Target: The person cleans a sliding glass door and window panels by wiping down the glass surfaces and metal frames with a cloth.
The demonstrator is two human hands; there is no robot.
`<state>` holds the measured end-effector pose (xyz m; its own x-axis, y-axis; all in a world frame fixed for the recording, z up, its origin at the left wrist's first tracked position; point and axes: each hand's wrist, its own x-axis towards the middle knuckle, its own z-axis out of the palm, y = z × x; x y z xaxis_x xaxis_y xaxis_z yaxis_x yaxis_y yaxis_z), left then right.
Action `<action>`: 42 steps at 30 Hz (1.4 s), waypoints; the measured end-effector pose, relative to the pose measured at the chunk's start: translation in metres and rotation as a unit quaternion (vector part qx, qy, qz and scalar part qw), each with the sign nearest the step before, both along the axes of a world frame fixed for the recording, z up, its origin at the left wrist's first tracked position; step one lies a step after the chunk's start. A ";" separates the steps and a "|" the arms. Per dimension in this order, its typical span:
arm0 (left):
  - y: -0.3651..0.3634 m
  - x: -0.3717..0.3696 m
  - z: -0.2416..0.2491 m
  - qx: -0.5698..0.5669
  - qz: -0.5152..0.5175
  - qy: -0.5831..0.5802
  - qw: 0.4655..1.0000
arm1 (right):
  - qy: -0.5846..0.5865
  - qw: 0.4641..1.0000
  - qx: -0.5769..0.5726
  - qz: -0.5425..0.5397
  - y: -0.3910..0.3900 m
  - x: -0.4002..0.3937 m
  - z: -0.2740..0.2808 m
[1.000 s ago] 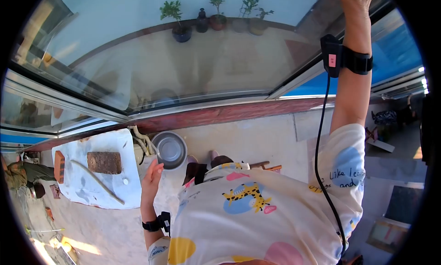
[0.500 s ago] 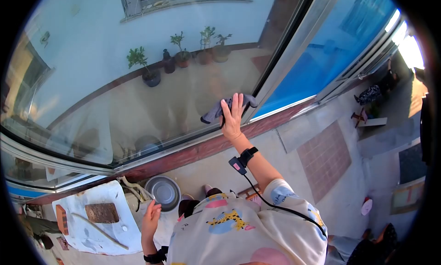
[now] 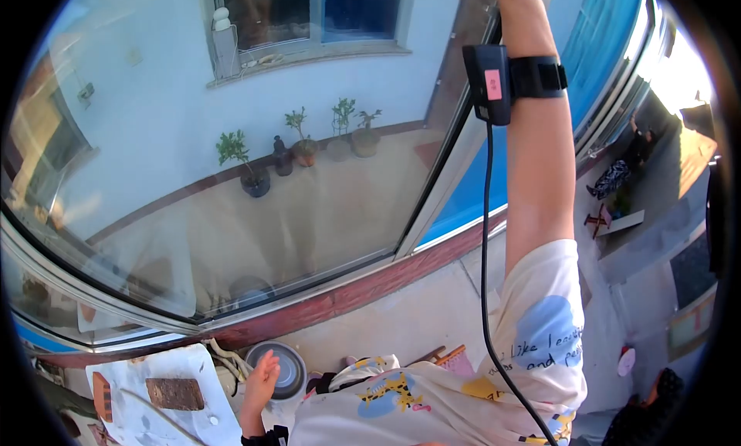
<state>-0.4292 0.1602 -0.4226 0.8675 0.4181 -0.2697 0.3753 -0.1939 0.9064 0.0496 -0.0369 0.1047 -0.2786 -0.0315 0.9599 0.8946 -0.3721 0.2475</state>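
Note:
My right arm point(image 3: 540, 152) reaches up past the top edge of the view, with a black strap and a small boxed device point(image 3: 488, 84) on the wrist. The right hand itself is out of sight, and so is the grey cloth. Beside that arm are the large glass pane point(image 3: 309, 214) and its metal window frame point(image 3: 440, 191). Low on the left, my left hand point(image 3: 261, 380) hangs with loosely bent fingers and nothing in it, in front of a metal basin point(image 3: 299, 376) on the ground.
A white board point(image 3: 143, 423) at lower left bears a dark brown block point(image 3: 175, 394) and a thin stick. A red-brown sill point(image 3: 340, 299) runs under the window. Potted plants point(image 3: 255, 185) show in the glass. Another person point(image 3: 617, 176) is at far right, near a small stool point(image 3: 598, 220).
My right hand was on the cloth against the lower glass; the arm has swung up, taking the hand out of view. My left hand moved slightly right and down, its fingers bending a little.

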 end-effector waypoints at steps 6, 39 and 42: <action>0.013 -0.026 -0.035 0.002 -0.033 0.059 0.998 | 0.135 0.978 -0.135 -0.090 -0.004 -0.046 -0.286; 0.052 -0.020 -0.019 -0.012 -0.104 0.048 0.993 | -0.089 0.859 -0.493 -0.106 0.026 -0.087 -0.303; 0.048 -0.011 -0.002 0.061 -0.137 0.052 0.987 | -0.022 0.939 -0.309 -0.151 0.041 -0.103 -0.147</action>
<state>-0.4407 0.2080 -0.4247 0.9227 0.2072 -0.3250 0.3833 -0.4063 0.8294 -0.0539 0.0044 -0.0425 -0.2247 0.6140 0.7567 0.7558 -0.3804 0.5330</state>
